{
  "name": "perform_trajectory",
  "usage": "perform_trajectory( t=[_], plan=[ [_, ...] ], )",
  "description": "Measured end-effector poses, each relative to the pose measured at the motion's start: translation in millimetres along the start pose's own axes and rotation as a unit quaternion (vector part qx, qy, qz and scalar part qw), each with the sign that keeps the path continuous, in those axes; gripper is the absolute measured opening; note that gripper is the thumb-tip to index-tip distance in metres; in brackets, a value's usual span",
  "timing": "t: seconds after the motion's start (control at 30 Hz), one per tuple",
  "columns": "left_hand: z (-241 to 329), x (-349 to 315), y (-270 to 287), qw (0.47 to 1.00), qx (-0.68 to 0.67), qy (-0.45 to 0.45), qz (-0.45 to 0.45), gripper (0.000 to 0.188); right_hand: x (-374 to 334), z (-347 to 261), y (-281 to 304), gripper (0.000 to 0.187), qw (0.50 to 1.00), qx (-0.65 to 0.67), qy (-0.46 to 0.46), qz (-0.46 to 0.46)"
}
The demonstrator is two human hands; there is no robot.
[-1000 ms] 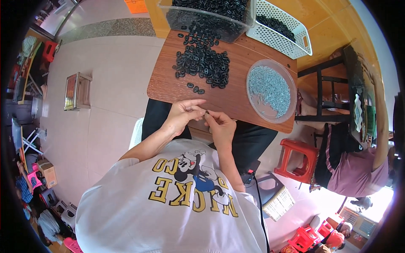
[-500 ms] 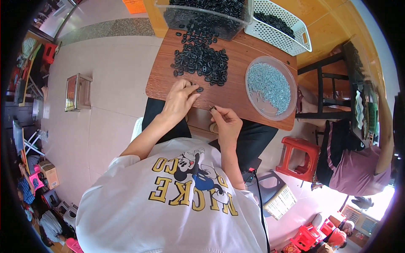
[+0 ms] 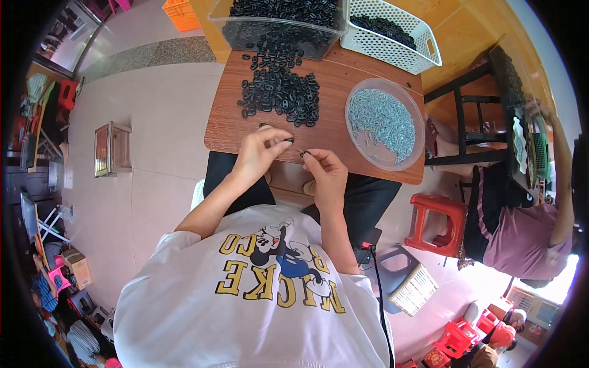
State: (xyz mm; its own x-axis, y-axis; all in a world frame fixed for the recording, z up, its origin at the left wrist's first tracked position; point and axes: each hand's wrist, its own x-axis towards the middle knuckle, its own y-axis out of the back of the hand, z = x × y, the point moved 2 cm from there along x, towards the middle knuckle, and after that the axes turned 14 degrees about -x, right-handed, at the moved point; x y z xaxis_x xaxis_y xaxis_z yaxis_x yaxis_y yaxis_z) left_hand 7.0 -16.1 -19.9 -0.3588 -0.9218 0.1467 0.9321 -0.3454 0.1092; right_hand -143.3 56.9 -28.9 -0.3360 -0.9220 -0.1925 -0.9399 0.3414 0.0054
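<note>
My left hand (image 3: 262, 146) is pinched on a small black ring (image 3: 288, 140) just above the near edge of the wooden board (image 3: 226, 126). My right hand (image 3: 325, 170) is beside it, fingertips closed on a small metal piece (image 3: 304, 153) pointed toward the ring. A heap of black rings (image 3: 279, 92) lies on the board beyond my hands. To the right stands a round clear bowl (image 3: 385, 122) full of small silver metal parts.
A clear bin (image 3: 279, 18) of black rings and a white basket (image 3: 389, 30) stand at the board's far edge. A red stool (image 3: 437, 224) and a person in a purple top (image 3: 521, 233) are on the right. A small wooden frame (image 3: 110, 148) lies on the floor at left.
My left hand reached out to the loose rings on the board, then came back with one toward my right hand. The right hand stayed near the board's edge.
</note>
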Motion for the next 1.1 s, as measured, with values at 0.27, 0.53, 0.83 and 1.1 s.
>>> perform_trajectory(
  t=[0.27, 0.53, 0.83, 1.1],
  plan=[
    [3.4, -9.3, 2.4, 0.81, -0.521, 0.268, 0.012, 0.026, 2.2, -21.5, -8.5, 0.016, 1.0, -0.02, 0.023, -0.003],
    [1.9, -12.2, 3.3, 0.822, -0.506, 0.261, 0.014, 0.023, -3.0, -23.4, -10.4, 0.014, 0.996, -0.081, 0.038, -0.001],
    [8.5, -16.0, 0.5, 0.886, -0.408, 0.222, 0.005, 0.022, -6.4, -24.1, -10.8, 0.013, 0.996, -0.085, 0.032, -0.002],
    [14.4, -19.6, -2.3, 0.938, -0.305, 0.163, 0.003, 0.022, -7.7, -26.3, -13.6, 0.025, 0.998, -0.048, 0.031, -0.023]
  ],
)
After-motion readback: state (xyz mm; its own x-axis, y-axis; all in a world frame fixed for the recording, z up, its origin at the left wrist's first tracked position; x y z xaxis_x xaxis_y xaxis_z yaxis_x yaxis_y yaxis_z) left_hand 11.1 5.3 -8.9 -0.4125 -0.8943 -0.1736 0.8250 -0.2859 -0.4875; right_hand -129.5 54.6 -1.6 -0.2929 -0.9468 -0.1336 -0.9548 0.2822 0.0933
